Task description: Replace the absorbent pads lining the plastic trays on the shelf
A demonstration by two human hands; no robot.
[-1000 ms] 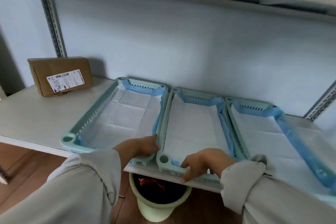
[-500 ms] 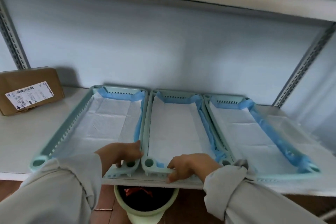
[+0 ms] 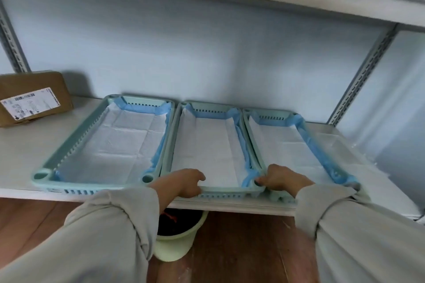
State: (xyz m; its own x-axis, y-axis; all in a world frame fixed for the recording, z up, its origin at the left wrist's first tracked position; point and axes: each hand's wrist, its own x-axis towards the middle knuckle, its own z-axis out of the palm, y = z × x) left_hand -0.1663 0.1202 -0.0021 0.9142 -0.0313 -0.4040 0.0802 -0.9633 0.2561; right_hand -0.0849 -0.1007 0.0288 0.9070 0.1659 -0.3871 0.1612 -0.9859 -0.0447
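Observation:
Three pale green plastic trays stand side by side on the white shelf point(image 3: 20, 145), each lined with a white absorbent pad edged in blue. The left tray point(image 3: 69, 145) holds a creased pad point(image 3: 119, 145). My left hand point(image 3: 184, 182) grips the near-left corner of the middle tray point(image 3: 230, 193), fingers over its rim onto its pad point(image 3: 207, 145). My right hand point(image 3: 281, 179) grips the middle tray's near-right corner, beside the right tray point(image 3: 271, 115). The right tray's pad point(image 3: 287, 145) hangs over its right side onto the shelf.
A brown cardboard box point(image 3: 32, 96) with a white label sits at the shelf's back left. A pale green bucket point(image 3: 177, 243) with dark contents stands on the wooden floor under the shelf. Perforated metal uprights point(image 3: 358, 78) frame the bay, with another shelf overhead.
My hands have moved right along the tray fronts: the left from the left tray's corner to the middle tray's left corner, the right to its right corner. The view has shifted right.

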